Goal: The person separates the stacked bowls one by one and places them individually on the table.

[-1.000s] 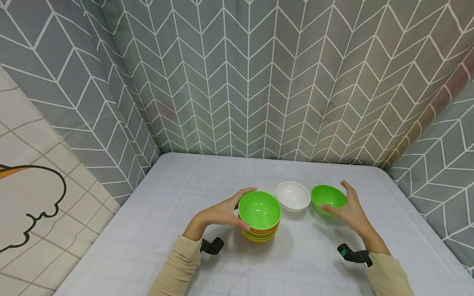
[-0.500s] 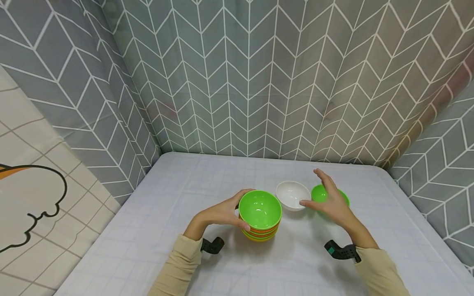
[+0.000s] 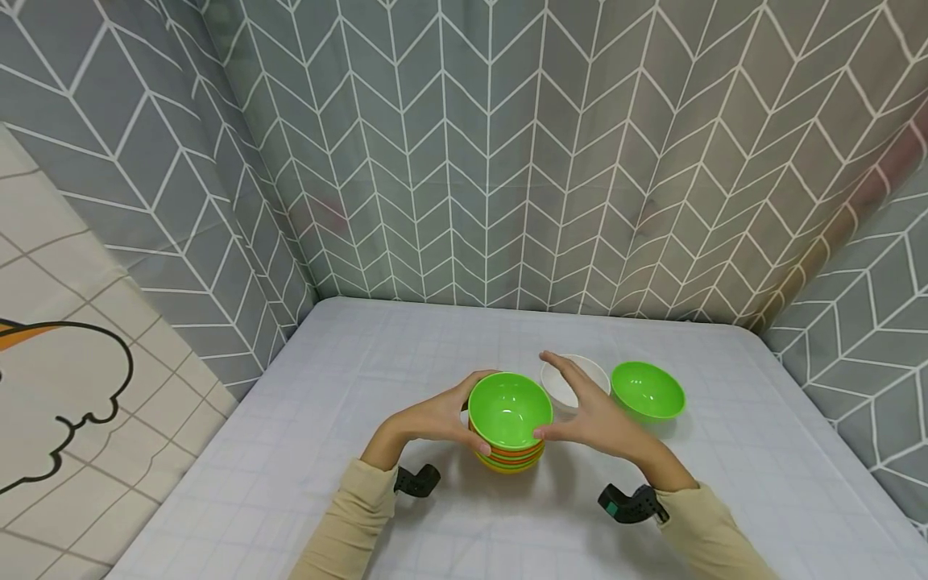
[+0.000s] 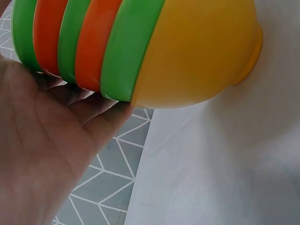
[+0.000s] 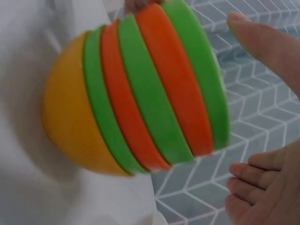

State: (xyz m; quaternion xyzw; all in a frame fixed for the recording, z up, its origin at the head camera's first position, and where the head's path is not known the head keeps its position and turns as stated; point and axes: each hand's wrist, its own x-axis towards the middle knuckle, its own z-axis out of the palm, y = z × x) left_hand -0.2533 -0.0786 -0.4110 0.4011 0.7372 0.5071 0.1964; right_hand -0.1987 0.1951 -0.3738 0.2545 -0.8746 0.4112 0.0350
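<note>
- Leftward from the lone green bowl [image 3: 648,391] to the right side of the bowl stack [image 3: 511,427]: that is how the right hand [image 3: 598,415] has shifted over the past second, while the left hand [image 3: 442,417] has stayed put.
- Bowl stack: upright on its long axis, running from the yellow bowl [image 4: 201,51] at the bottom to the top green bowl [image 3: 510,403], whose mouth faces up.
- Between those two, from the top down: orange, green, orange, green, each nested in the one beneath.
- Stack's place: by the white table [image 3: 406,346], left of the white bowl [image 3: 557,388]; whether its foot touches the cloth, I cannot tell.
- Left hand: clamped on the stack, thumb on the near side, fingers round the far side.
- Right hand: thumb and fingers spread wide apart, thumb tip near the top rim.
- White bowl: mouth up, partly hidden behind the right hand.
- Lone green bowl: mouth up, just right of the white bowl.
</note>
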